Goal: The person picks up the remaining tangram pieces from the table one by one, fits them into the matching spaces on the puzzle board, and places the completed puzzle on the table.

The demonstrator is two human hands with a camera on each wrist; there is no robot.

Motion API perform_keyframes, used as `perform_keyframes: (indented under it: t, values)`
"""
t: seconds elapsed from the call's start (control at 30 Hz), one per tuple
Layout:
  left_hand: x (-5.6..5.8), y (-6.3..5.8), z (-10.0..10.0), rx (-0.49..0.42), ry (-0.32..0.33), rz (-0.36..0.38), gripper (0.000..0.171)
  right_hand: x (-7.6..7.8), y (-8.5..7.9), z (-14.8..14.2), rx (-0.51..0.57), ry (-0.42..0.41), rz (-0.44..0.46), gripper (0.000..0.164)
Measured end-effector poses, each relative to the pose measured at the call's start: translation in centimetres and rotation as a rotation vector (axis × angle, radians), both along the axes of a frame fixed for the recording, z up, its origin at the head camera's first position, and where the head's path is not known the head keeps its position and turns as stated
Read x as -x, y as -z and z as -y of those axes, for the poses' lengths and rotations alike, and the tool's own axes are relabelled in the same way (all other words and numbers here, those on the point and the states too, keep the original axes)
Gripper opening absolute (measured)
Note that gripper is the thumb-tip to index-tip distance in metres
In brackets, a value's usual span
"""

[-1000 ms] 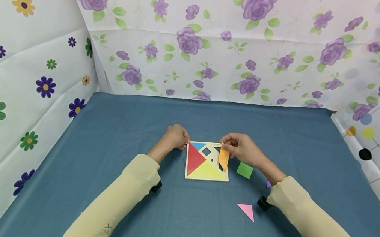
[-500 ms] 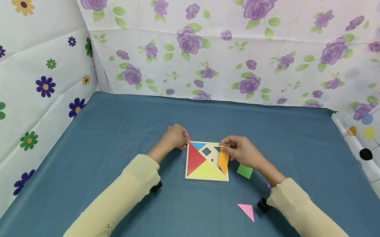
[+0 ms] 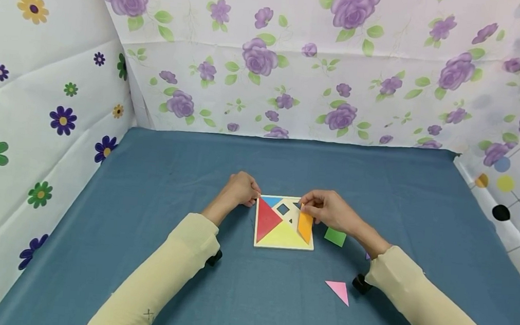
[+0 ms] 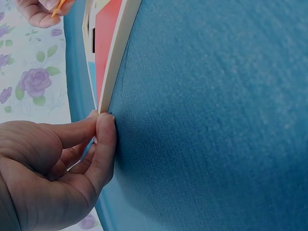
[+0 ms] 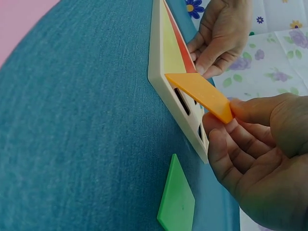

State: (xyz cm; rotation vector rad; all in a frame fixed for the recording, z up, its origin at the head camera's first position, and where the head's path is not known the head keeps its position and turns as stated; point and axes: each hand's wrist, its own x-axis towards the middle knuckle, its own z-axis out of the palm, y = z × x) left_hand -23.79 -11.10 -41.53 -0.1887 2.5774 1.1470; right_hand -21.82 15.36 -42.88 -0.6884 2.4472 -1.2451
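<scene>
A square wooden tangram tray (image 3: 283, 247) lies on the blue cloth with a red triangle (image 3: 266, 221), a yellow triangle (image 3: 283, 237) and a blue piece (image 3: 269, 201) set in it. My left hand (image 3: 240, 189) pinches the tray's far left corner between thumb and finger. In my right hand (image 3: 333, 210) I hold an orange parallelogram (image 3: 305, 228) by its far end. The right wrist view shows this orange parallelogram (image 5: 204, 94) tilted, its near tip down at the tray's side and its held end raised above the cutouts.
Right of the tray lies a green square (image 3: 335, 236), partly under my right hand. A pink triangle (image 3: 339, 292) lies nearer me, and a purple piece (image 3: 368, 256) shows beside the right sleeve. Flowered sheets (image 3: 294, 93) stand behind the blue cloth (image 3: 186, 161).
My right hand has moved slightly nearer and lower. The orange parallelogram's near end has come down to the tray's right side. My left hand has stayed at the corner.
</scene>
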Motion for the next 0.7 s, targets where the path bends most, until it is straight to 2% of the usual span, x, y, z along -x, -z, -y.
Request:
perform_keyframes:
  t: [0.27, 0.7]
  values:
    - [0.08, 0.16, 0.0, -0.003, 0.004, 0.001, 0.008, 0.05, -0.03, -0.01, -0.025, -0.019, -0.034, 0.017]
    - [-0.34, -0.11, 0.12, -0.01, 0.019, -0.028, 0.009, 0.18, -0.13, 0.06, -0.044, -0.042, -0.04, 0.017]
